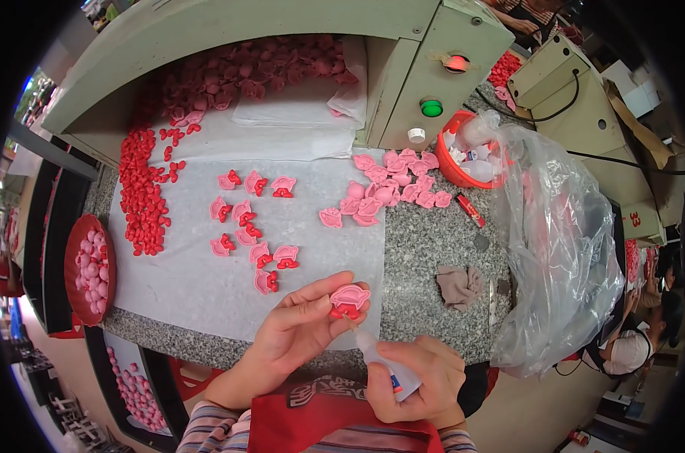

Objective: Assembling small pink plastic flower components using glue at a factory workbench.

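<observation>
Had the left hand (pixel 303 321) pinching a small pink-and-red piece (pixel 349 299) between thumb and fingertips in the head view, raised over the near right corner of the white sheet (pixel 184 291). Had the right hand (pixel 422 370) curled snugly round a squeeze bottle (pixel 409 383), with its nozzle pointed up at the red part. Couldn't tell whether touching or just short of it. Saw rows of matching pieces (pixel 284 186) further back on the sheet, plus loose pink shapes (pixel 384 195) to the right and a heap of red bits (pixel 142 204) to the left.

Looked super light, tbh, and probably more stiff than squashy, going by the crisp rim. Might get slippery if wet, and might shift at the join if squeezed there. Would grip lightly by the outer pink edges, keeping fingertips off the red part. Would hold the bottle by its body, pressing gently, since probably soft-walled.
</observation>
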The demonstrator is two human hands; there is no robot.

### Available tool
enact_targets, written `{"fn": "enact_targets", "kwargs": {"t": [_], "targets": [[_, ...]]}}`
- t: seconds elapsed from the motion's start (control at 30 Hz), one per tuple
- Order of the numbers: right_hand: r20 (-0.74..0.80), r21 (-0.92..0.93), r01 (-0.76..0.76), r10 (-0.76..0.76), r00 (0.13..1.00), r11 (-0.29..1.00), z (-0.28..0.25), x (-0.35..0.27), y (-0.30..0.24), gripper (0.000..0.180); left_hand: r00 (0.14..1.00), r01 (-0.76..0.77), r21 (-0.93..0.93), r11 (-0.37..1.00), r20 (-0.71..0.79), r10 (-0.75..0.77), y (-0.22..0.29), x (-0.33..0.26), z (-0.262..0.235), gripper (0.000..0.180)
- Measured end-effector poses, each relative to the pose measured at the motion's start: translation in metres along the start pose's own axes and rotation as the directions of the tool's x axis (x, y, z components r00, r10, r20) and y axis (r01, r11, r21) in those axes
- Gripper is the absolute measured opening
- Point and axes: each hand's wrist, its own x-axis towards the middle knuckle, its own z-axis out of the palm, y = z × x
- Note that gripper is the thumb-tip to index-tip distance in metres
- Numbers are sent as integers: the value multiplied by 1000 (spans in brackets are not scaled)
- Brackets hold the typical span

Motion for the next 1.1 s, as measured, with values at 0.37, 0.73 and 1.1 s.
{"fn": "enact_targets", "kwargs": {"t": [0.37, 0.73, 1.1], "targets": [[-67, 49, -20, 23, 997, 999, 0, -6, 4, 31, 999, -1, -27, 1000, 47, 2, 1, 1, -1, 40], [-36, 14, -5, 5, 999, 1000, 0, -3, 3, 33, 998, 2, -21, 1000, 56, -1, 1, 1, 2, 40], [-26, 10, -2, 2, 1000, 1000, 1, -3, 2, 32, 999, 6, -14, 1000, 47, -5, 1, 0, 1, 41]]}}
